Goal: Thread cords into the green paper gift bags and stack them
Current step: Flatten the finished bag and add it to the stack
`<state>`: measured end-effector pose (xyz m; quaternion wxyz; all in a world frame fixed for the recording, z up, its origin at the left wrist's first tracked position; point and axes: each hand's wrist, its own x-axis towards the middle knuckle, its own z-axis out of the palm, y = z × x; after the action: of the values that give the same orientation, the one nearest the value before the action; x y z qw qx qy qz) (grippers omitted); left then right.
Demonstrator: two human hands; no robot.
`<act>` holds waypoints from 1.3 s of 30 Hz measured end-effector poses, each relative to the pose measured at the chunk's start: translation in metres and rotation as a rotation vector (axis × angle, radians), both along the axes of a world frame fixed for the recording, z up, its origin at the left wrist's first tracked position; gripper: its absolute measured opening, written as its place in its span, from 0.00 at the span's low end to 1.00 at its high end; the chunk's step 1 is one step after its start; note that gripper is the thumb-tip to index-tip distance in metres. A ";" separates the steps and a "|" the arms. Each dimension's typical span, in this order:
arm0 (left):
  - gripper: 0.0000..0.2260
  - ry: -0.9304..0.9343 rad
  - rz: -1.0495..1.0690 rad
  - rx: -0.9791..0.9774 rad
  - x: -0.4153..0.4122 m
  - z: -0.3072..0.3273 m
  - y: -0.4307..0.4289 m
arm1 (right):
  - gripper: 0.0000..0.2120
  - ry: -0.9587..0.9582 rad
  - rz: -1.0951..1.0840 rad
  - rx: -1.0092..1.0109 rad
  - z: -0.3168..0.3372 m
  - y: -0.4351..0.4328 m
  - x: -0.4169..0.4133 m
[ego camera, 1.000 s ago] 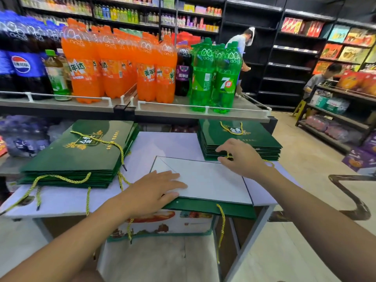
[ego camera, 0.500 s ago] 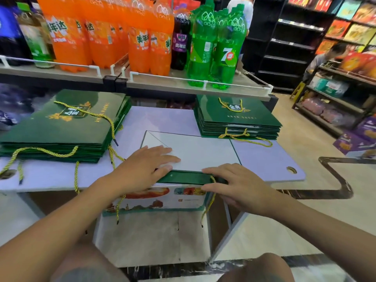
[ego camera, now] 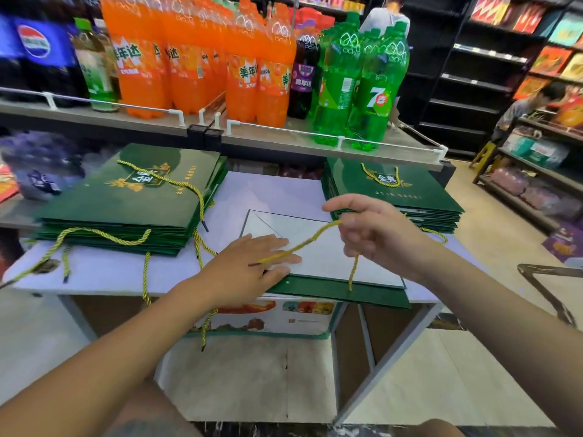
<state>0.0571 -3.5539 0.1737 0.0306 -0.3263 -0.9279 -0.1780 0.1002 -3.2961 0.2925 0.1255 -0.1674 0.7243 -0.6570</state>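
Head view: the bag (ego camera: 331, 257) I'm working on lies flat at the near edge of the tabletop (ego camera: 104, 272), pale side up, between the left stack (ego camera: 132, 197) and the right stack (ego camera: 394, 190). My right hand (ego camera: 378, 234) pinches a cord (ego camera: 303, 244) above the bag. One end slopes down across my left hand (ego camera: 249, 266); the other dangles to the bag's green edge. My left fingers lie straight and flat, pressing the bag down. I judge this is the threading step. Next, the tipped end must find the small hole (ego camera: 287, 282) just beside my left fingers, which calls for fine aim. I cannot tell whether my left fingers also catch the tip. I can see no second hole.
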 end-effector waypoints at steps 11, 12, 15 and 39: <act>0.18 0.008 -0.010 0.000 0.004 0.004 0.000 | 0.15 0.137 -0.068 0.104 0.082 -0.010 -0.046; 0.18 0.013 -0.010 0.011 0.004 0.004 0.000 | 0.15 0.147 -0.086 0.127 0.084 -0.010 -0.049; 0.15 -0.006 0.007 0.163 0.007 0.005 -0.002 | 0.12 0.186 -0.133 0.221 0.081 -0.012 -0.052; 0.20 -0.198 -0.054 0.202 0.028 0.013 -0.017 | 0.05 0.556 0.122 0.953 -0.046 -0.011 -0.001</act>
<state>0.0854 -3.5705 0.1872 -0.0332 -0.3270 -0.8947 -0.3026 0.0990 -3.3071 0.2468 0.0293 -0.3007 0.9363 -0.1793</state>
